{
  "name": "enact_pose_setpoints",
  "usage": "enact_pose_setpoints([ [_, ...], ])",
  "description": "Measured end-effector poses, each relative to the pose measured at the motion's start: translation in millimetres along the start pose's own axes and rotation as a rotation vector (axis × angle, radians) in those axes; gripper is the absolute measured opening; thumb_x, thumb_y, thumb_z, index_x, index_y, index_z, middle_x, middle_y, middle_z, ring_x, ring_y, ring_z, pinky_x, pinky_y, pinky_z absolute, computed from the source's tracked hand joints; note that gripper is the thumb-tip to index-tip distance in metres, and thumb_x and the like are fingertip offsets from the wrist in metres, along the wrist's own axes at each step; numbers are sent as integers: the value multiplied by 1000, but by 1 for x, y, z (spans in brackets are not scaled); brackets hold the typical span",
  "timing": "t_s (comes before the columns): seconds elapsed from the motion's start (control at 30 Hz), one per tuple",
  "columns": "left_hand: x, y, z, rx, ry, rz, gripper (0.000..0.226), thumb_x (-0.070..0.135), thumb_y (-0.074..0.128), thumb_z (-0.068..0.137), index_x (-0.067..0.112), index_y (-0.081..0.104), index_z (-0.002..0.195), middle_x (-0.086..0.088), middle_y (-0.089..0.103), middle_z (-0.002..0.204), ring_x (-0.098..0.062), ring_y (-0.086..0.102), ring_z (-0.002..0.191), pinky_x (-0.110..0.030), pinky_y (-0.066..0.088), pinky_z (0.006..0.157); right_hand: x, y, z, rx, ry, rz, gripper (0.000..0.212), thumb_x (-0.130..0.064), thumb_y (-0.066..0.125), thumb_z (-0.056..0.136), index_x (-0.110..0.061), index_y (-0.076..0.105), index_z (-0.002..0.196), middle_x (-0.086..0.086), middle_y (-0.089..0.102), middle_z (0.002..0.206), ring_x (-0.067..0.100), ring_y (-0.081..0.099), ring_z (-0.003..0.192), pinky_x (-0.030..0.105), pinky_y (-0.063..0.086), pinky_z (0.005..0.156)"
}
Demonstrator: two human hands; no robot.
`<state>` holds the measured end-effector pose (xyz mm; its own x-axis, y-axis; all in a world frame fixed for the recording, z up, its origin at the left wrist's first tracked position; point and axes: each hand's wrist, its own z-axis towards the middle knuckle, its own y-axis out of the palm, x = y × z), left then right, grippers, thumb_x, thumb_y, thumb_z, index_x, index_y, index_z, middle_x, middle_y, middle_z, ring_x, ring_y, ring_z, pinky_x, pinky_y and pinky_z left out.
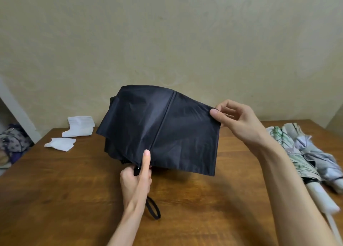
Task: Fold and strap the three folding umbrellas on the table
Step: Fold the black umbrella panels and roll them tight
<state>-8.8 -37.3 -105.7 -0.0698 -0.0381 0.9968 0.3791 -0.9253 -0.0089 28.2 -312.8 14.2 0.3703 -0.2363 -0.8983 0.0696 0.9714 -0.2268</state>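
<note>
**woodtop:** ok so what's on screen? A big brown table [74,199] fills the lower frame. A black umbrella [167,130] is held up over the middle of it, canopy loose, one panel spread flat.

**rainyday:** yep. Two more lie side by side at the right edge, touching. There's a green-patterned umbrella [295,158] with its white handle pointing lower right, and a pale grey umbrella [319,156] just past it. Both are bunched up, and I can't tell if they're strapped.

**woodtop:** hands?

**rainyday:** well apart. The left hand [136,180] is wrapped round the black one's lower end, thumb lying up the seam. The right hand [239,121] pinches the panel's upper right corner.

**woodtop:** any containers?

**rainyday:** a patterned bag [14,142] at the far left edge, off the table. Can't make out what's in it. Also two white paper stacks [79,126] at the table's upper left, and a black wrist loop [153,207] beside the left wrist.
</note>
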Motion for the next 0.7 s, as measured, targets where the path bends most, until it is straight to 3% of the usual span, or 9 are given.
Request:
enact_pose_setpoints([
  [0.1,-1,1,0,-5,6,8,63,64,65,90,6,55,66,-9,55,58,-18,47,48,-26,38,43,1,1,3,179,5,-60,13,-15,86,90,-10,74,88,-1,74,81,4,67,72,15,52,73],
  [0.2,-1,2,-1,-12,11,24,65,67,66,88,7,54,63,-8,56,56,-18,49,48,-29,40,46,-1,7,5,289,-17,-64,12,-11,87,89,-19,79,92,-2,79,88,5,73,79,18,59,78],
  [0.3,-1,2,-2,-4,-1,20,64,66,64,89,9,53,62,-8,55,55,-18,48,47,-29,39,45,-5,10,4,196,-32,-150,11,-13,81,95,-23,80,96,-6,79,93,4,69,81,15,56,76],
  [0.47,-2,0,0,7,7,12,65,66,63,90,7,56,61,-9,56,55,-17,48,45,-29,39,44,-3,-5,1,-4,74,-261,10,-21,77,99,-23,77,109,4,77,99,15,73,86,13,54,75],
  [0.53,-4,0,2,2,8,17,66,65,63,90,6,58,62,-8,57,54,-15,50,44,-29,40,45,0,-7,-1,-73,116,-233,12,-22,73,102,-21,76,113,3,80,101,20,77,91,19,56,76],
  [0.63,-6,-1,3,-9,8,31,68,67,63,90,4,59,63,-7,58,54,-15,51,45,-29,41,46,5,-3,-1,-76,119,-214,11,-28,72,102,-18,74,105,5,80,98,22,77,90,31,58,79],
  [0.7,-6,-1,3,-16,21,39,69,68,62,89,4,58,63,-7,57,54,-16,51,45,-29,41,47,11,0,2,-20,85,-258,13,-29,75,100,-17,73,96,3,78,90,15,74,84,30,56,78],
])
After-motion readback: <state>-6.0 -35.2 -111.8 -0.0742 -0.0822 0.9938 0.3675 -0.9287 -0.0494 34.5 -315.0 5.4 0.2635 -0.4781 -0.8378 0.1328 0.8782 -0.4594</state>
